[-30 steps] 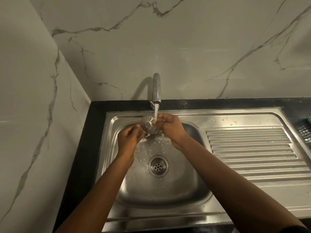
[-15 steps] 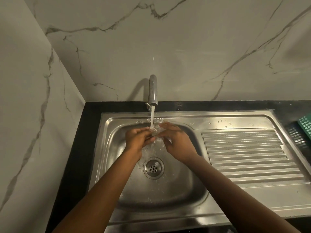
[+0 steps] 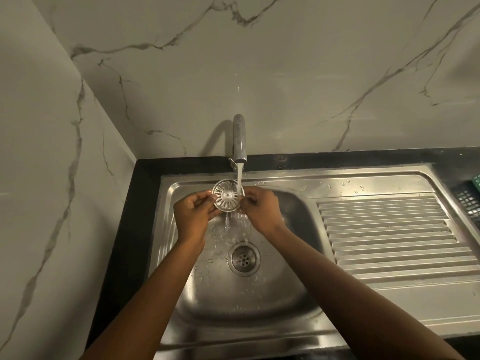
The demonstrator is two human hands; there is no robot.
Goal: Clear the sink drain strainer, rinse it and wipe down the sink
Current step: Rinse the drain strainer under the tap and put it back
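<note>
A round metal drain strainer (image 3: 226, 195) with radial slots is tilted up toward me under the running tap (image 3: 239, 140). My left hand (image 3: 193, 216) pinches its left edge and my right hand (image 3: 262, 210) pinches its right edge. The water stream hits the strainer's right side and runs off into the steel sink (image 3: 293, 229). The open drain hole (image 3: 243, 259) lies in the wet basin below my hands.
A ribbed steel drainboard (image 3: 389, 229) extends right of the basin. A green basket (image 3: 471, 198) sits at the far right on the black counter (image 3: 135, 229). Marble walls close in at the left and back.
The strainer was hidden between my closed hands half a second ago; now it is turned up with its slotted face showing under the stream. The view has shifted slightly.
</note>
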